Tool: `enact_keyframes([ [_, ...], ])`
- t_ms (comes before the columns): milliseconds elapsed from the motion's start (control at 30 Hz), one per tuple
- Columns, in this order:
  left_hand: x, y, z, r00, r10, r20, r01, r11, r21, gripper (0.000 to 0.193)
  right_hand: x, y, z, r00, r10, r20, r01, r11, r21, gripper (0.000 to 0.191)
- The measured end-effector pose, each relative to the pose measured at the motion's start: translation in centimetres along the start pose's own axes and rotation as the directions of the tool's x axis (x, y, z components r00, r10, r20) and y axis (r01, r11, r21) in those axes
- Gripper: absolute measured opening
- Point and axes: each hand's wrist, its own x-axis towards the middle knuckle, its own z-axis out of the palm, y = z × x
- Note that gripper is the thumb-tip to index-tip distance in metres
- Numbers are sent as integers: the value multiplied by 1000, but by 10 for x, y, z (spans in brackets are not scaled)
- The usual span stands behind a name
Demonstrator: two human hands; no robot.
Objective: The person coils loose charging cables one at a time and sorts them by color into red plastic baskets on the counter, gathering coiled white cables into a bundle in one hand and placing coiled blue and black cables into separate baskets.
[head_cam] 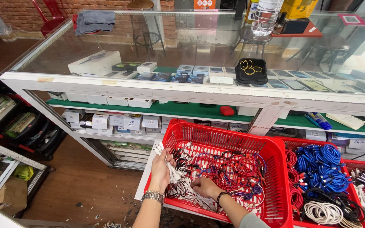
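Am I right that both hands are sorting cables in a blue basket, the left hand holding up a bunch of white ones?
Not quite: the head view shows a red basket, not a blue one. The rest holds: the left hand holds up a bunch of white cables and the right hand digs among the tangled cables.

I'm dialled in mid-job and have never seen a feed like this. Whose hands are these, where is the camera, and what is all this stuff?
The single picture comes from a camera worn on a person's head, looking down at their own bare hands. The left hand, with a metal wristwatch, holds a bunch of white cables. The right hand, with a dark bead bracelet, reaches into the tangled red and white cables inside a red plastic basket. Beside it, a second red basket holds coiled blue, red and white cables. Behind stands a glass display counter with small boxes.
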Motion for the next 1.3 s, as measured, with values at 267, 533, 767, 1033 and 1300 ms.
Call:
enact_keyframes([
  [267, 0, -2, 0, 1000, -6, 26, 4, 995, 95, 24, -18, -10, -34, 964, 163, -209, -25, 841, 540, 20],
  [533, -21, -7, 41, 974, -213, 76, 183, 941, 284, 36, -9, -47, -76, 893, -214, -396, 408, 757, 510, 31],
  [767, -7, 1, 31, 1000, 23, 12, -25, 945, 326, 30, 2, -33, -48, 936, -62, -347, 282, 723, 631, 24],
  [1033, -4, 21, 7, 998, 36, 44, -39, 995, 93, 26, -18, 14, 3, 953, 45, -301, -158, 919, -362, 31],
  [1300, -8, 4, 4, 996, -88, 16, 85, 987, 137, 25, -11, 12, -59, 950, 314, 3, -310, 935, 171, 22],
])
